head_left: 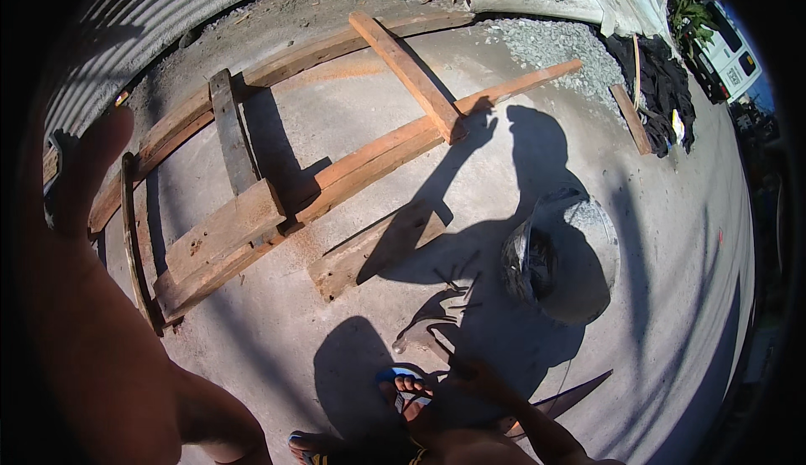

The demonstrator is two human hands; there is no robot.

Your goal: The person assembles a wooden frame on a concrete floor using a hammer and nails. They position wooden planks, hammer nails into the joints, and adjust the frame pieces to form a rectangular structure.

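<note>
My left arm rises large along the left side, and my left hand (88, 159) is lifted close to the camera. Its thumb points up; the other fingers are dark and cut off by the rim, so its grip is unclear. Low in the middle, my right hand (477, 381) is in shade and looks closed, with a dark thin end (442, 349) sticking out of it. Beside it on the concrete are a curved metal piece (400, 346) and several loose nails (462, 289). A short wooden board (378, 251) lies just beyond them.
A ladder-like frame of timber beams (369, 163) spans the ground ahead. A dusty bucket (571, 255) lies on its side at right. A saw-like blade (579, 394) is by my leg. Farther off are gravel (558, 54), black cloth (667, 87), corrugated sheeting (159, 16) and a white vehicle (729, 49).
</note>
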